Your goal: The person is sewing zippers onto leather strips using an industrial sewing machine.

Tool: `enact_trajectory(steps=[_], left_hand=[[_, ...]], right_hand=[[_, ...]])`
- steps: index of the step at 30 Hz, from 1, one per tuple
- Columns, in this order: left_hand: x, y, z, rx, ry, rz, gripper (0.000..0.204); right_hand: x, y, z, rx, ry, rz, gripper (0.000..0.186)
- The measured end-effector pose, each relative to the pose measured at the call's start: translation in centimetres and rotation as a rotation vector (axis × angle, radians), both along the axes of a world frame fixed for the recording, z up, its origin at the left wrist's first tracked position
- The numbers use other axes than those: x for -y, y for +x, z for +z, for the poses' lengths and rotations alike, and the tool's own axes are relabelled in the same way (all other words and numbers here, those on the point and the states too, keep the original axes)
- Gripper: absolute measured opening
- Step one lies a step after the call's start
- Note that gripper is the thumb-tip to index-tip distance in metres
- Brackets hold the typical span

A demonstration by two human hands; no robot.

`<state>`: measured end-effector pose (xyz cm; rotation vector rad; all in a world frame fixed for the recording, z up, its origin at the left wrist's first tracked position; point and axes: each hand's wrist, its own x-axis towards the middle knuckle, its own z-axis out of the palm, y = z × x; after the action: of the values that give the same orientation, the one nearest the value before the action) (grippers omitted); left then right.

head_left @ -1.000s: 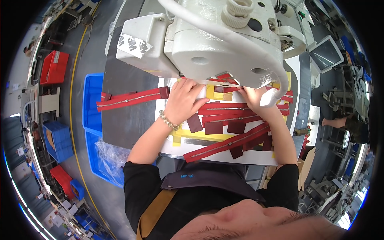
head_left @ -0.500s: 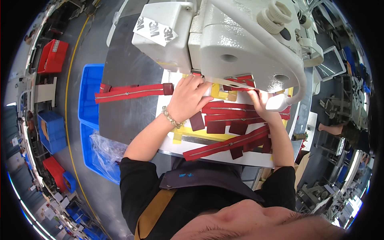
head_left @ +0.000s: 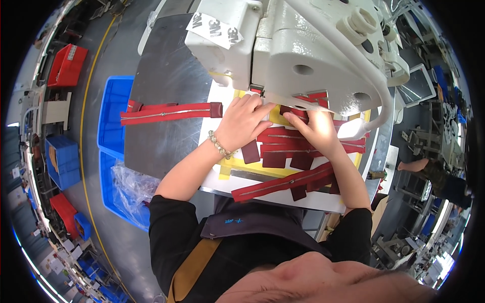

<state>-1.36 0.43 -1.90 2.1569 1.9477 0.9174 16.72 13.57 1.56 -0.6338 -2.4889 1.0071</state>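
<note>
Under the head of a white sewing machine point(head_left: 303, 55), my left hand point(head_left: 247, 118) rests with its fingers bent close to the needle area. A bit of red material shows just past its fingertips; what those fingers hold, if anything, is hidden. My right hand point(head_left: 319, 132) is closed, thumb and fingers pinching a dark red zipper end point(head_left: 294, 112) beneath the machine arm. Several red zipper strips with dark red tabs lie below the hands, one zipper strip point(head_left: 283, 184) slanting near the table's front edge. Another red zipper point(head_left: 172, 115) lies to the left, reaching past the table edge.
Blue bins point(head_left: 115, 113) stand left of the dark metal table point(head_left: 161, 65), the nearer one with clear plastic film point(head_left: 132, 187) in it. Yellow tape point(head_left: 226, 171) marks the white work board. A screen point(head_left: 417, 83) and another person's arm point(head_left: 414, 165) are at the right.
My right hand has moved left, its thumb now on the dark red zipper end closer to my left hand. My left hand stays by the needle area. The view has shifted slightly.
</note>
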Motion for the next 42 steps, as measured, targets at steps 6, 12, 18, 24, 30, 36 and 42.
enact_trajectory(steps=[6, 12, 18, 24, 30, 36, 42], left_hand=[[-0.1, -0.1, 0.2, -0.051, 0.005, 0.010, 0.043], [0.0, -0.3, 1.0, -0.103, 0.005, 0.004, 0.041], [0.1, 0.0, 0.9, -0.102, 0.007, -0.022, 0.037], [0.0, 0.0, 0.6, -0.089, 0.095, -0.005, 0.031], [0.1, 0.2, 1.7, -0.076, 0.225, 0.009, 0.012], [-0.2, -0.3, 2.3, -0.041, 0.231, -0.022, 0.025], [-0.2, -1.3, 1.8, 0.097, 0.285, -0.020, 0.026]], right_hand=[[-0.4, 0.5, -0.3, 0.157, -0.430, -0.066, 0.022], [0.6, 2.9, 1.4, 0.240, -0.406, -0.070, 0.033], [1.8, 6.0, -1.5, 0.184, 0.551, -0.207, 0.012], [2.7, 5.7, 0.1, -0.062, 0.978, -0.075, 0.011], [4.6, 4.6, 4.2, -0.156, 1.136, 0.051, 0.012], [5.8, 5.4, 10.5, 0.261, 0.827, -0.033, 0.034], [3.8, 5.9, 16.4, 0.210, -0.127, 0.219, 0.033]])
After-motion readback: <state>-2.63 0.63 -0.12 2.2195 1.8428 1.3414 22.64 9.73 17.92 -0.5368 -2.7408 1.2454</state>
